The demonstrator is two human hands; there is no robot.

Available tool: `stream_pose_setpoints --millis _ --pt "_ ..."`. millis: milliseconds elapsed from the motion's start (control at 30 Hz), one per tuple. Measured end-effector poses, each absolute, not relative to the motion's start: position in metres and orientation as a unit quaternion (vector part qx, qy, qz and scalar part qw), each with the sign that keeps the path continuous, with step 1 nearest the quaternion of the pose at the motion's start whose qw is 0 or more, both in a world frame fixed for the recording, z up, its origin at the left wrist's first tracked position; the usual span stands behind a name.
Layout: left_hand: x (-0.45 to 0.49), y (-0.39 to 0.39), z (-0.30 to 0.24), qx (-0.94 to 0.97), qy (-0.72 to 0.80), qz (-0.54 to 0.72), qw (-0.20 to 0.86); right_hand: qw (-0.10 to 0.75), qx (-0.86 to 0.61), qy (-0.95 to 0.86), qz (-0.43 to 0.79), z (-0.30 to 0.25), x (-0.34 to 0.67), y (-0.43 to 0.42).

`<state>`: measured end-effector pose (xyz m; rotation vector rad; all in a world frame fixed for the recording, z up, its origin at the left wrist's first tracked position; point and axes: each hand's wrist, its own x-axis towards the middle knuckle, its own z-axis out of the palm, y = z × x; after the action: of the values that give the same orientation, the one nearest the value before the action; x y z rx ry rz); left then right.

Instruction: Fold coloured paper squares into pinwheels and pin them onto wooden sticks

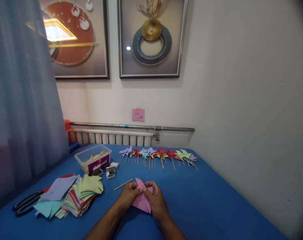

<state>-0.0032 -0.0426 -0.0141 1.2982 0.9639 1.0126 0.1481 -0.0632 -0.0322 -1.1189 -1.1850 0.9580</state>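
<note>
A pink paper square with cut corners (pixel 142 202) is between my two hands, above the blue cloth, with some of its points folded toward the middle. My left hand (pixel 129 196) pinches it near the centre. On the other side my right hand (pixel 155 199) grips it, thumb on the paper and fingers behind. The two thumbs almost meet, hiding the paper's centre. A thin wooden stick (pixel 123 184) lies on the cloth just beyond my left hand. Farther back, a row of finished paper pinwheels on sticks (pixel 161 154) stretches across the table.
Left of my hands lie stacked cut paper sheets (pixel 83 195) and black-handled scissors (pixel 29 201), partly under paper. Behind them stand a clear plastic tub (pixel 79 160) of sticks and a small open white box (pixel 111 172). A radiator (pixel 111 137) runs along the wall; a curtain (pixel 24 100) hangs left.
</note>
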Motion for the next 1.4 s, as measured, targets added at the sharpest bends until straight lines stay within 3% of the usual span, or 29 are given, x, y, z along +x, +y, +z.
stream_pose_setpoints --millis 567,1000,1400 --pt "0.000 -0.039 -0.020 0.567 0.434 0.431 0.551 0.586 -0.523 -0.517 0.341 -0.024 0.148 -0.067" --pt "-0.003 -0.041 -0.015 0.560 0.434 0.422 0.566 0.589 -0.480 -0.498 0.417 -0.029 0.148 -0.068" --pt "-0.003 -0.037 -0.019 0.550 0.435 0.433 0.566 0.586 -0.490 -0.503 0.405 -0.027 0.148 -0.068"
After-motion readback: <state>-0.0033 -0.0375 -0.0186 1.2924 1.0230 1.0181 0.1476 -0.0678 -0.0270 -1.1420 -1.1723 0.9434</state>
